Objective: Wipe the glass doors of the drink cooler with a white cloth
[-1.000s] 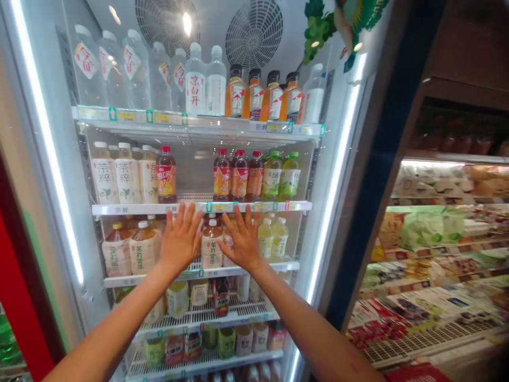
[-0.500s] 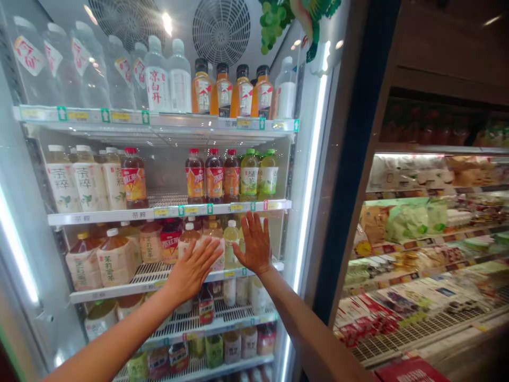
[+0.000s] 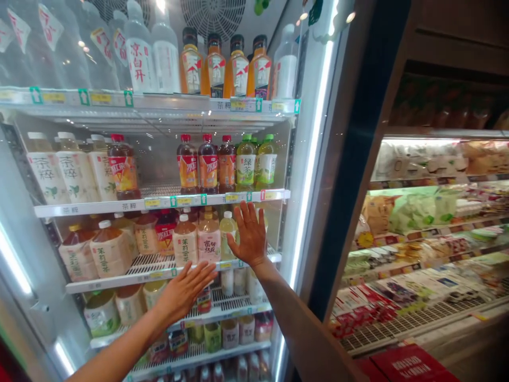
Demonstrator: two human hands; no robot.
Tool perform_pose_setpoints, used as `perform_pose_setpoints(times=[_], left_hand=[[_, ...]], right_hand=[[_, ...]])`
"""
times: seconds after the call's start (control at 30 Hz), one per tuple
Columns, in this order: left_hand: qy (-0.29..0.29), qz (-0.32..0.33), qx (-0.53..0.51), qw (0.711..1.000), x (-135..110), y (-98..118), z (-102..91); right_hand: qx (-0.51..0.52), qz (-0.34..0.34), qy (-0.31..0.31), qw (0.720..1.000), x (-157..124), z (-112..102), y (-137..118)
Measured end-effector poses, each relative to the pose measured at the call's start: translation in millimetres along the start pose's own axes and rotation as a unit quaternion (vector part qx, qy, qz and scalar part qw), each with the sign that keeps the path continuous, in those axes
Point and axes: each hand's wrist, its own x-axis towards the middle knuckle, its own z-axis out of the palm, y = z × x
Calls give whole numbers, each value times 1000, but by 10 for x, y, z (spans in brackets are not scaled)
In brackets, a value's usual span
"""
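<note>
My left hand (image 3: pixel 186 291) is stretched out flat in front of the drinks cooler, fingers extended and nothing in it. It overlaps the lower edge of the third shelf (image 3: pixel 139 278), below a jasmine tea bottle (image 3: pixel 184 241) and a pink-labelled bottle (image 3: pixel 209 241). Higher and to the right, my right hand (image 3: pixel 250 236) is raised with fingers spread and empty. It partly covers a pale yellow bottle (image 3: pixel 228 228); its fingertips reach the second shelf's price strip (image 3: pixel 214 199). Whether either hand touches anything I cannot tell.
Red-capped iced tea bottles (image 3: pixel 186 167) and green tea bottles (image 3: pixel 245 164) stand on the second shelf. Clear water bottles (image 3: pixel 139 53) and orange bottles (image 3: pixel 237 69) line the top. An open chilled display (image 3: pixel 421 212) is at right, a red box (image 3: pixel 409 363) before it.
My left hand has moved down and slightly left, uncovering the pink-labelled bottle. My right hand has shifted slightly left and stays raised. The view has moved closer to the cooler.
</note>
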Motion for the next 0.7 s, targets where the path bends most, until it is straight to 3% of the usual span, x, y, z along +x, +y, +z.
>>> perform_pose_setpoints(times=[0.13, 0.2, 0.27, 0.33, 0.43, 0.57, 0.63, 0.7], left_hand=[[-24, -60, 12, 998, 471, -316, 38], [-28, -96, 18, 995, 617, -341, 75], [-24, -78, 16, 997, 470, -198, 86], [-12, -18, 9, 1000, 139, -37, 53], [-3, 22, 7, 1000, -181, -127, -36], [-5, -89, 28, 996, -6, -612, -82], [-5, -129, 31, 991, -6, -607, -38], [0, -123, 25, 992, -175, -400, 12]], right_hand=[[13, 2, 3, 1000, -5, -5, 10], [10, -1, 5, 1000, -3, -7, 18], [7, -8, 15, 1000, 2, -10, 18], [8, -12, 26, 1000, 7, -12, 7], [11, -12, 32, 999, 10, -10, -9], [5, -15, 32, 999, 19, 5, 55], [5, -16, 25, 1000, 10, 13, 88], [9, -1, 14, 1000, -38, 20, 31]])
